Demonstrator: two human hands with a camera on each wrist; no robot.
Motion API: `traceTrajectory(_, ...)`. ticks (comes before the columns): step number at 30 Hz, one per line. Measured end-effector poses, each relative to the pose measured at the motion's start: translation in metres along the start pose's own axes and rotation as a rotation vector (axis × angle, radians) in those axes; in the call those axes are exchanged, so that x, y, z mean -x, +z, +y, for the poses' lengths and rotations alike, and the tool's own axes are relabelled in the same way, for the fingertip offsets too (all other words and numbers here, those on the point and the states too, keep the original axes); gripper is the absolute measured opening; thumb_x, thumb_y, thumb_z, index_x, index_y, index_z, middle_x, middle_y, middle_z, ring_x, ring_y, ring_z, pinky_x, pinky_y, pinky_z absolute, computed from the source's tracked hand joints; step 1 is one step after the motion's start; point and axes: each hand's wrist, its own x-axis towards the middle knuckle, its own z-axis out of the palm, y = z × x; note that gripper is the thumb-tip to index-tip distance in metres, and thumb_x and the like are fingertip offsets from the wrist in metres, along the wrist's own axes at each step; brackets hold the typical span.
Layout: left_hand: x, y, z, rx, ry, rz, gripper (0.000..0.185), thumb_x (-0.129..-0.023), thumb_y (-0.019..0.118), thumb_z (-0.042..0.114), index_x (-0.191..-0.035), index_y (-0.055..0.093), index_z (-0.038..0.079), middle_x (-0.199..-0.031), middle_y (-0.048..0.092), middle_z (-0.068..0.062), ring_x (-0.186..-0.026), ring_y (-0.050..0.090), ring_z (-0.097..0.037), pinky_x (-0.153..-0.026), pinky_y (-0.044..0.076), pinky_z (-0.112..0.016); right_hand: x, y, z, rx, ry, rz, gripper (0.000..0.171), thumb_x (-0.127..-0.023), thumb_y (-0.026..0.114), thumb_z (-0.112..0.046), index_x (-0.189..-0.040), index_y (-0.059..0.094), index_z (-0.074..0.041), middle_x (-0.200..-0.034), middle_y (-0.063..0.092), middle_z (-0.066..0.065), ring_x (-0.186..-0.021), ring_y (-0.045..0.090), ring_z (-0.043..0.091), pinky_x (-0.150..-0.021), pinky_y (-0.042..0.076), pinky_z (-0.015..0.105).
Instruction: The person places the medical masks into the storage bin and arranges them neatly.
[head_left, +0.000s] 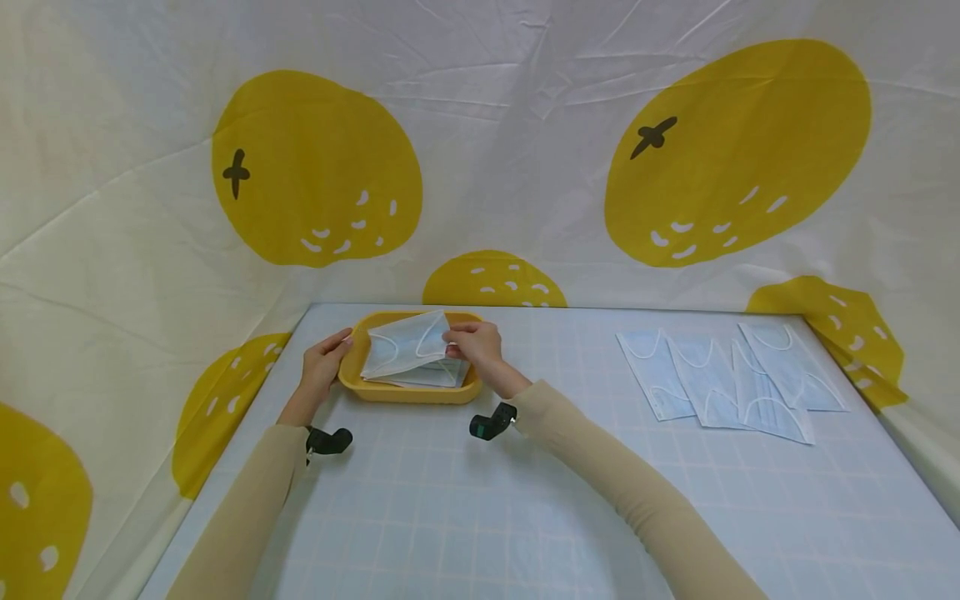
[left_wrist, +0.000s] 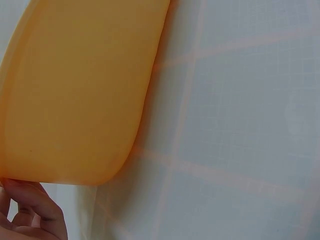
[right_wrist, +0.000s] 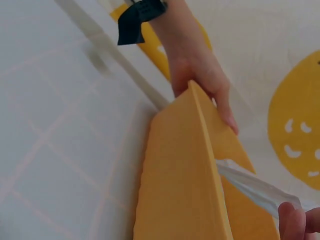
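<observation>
A yellow-orange plastic tray (head_left: pixel 408 397) stands near the table's back left, with several light-blue face masks lying in it. My left hand (head_left: pixel 322 364) grips the tray's left end; in the left wrist view its curled fingers (left_wrist: pixel 42 202) meet the tray's wall (left_wrist: pixel 75 100). Over the right part of the tray, my right hand (head_left: pixel 478 346) pinches the right edge of the top face mask (head_left: pixel 408 342), which tilts above the others. The right wrist view shows that mask (right_wrist: pixel 257 187) edge-on, between the tray's walls and the fingertips.
Several more face masks (head_left: pixel 720 379) lie overlapping in a row at the table's right. A pale checked cloth covers the table (head_left: pixel 450 500). Behind it hangs a white curtain (head_left: pixel 510 167) with big yellow fruit prints. Each wrist bears a small black camera (head_left: pixel 492 422).
</observation>
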Motion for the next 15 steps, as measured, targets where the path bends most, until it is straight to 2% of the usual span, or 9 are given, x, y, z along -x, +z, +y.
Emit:
traceTrajectory(8,-0.0009,-0.0003,-0.0006,-0.007,0.003,0.007,0.048,-0.098,0.054,0.033,-0.143,0.047,0.019,-0.142,0.047,-0.007,-0.086,0.055,0.005,-0.065,0.053,-0.014,0.0008,-0.0038,0.0021,0.137,-0.068,-0.01,0.026,-0.086,0.072,-0.015,-0.107,0.069,-0.001,-0.095,0.071,0.014,-0.054,0.061,0.006,-0.057,0.053,0.015)
traceTrajectory(15,-0.0006,-0.0005,-0.0008,-0.007,0.004,0.001,0.049,-0.098,0.054,0.034,-0.144,0.046,0.019,-0.145,0.045,-0.008,-0.088,0.055,0.004,-0.066,0.052,-0.013,-0.0011,-0.0057,0.004,0.26,-0.121,-0.026,0.025,-0.083,0.075,-0.014,-0.103,0.07,0.0,-0.091,0.072,0.015,-0.052,0.06,0.006,-0.056,0.053,0.018)
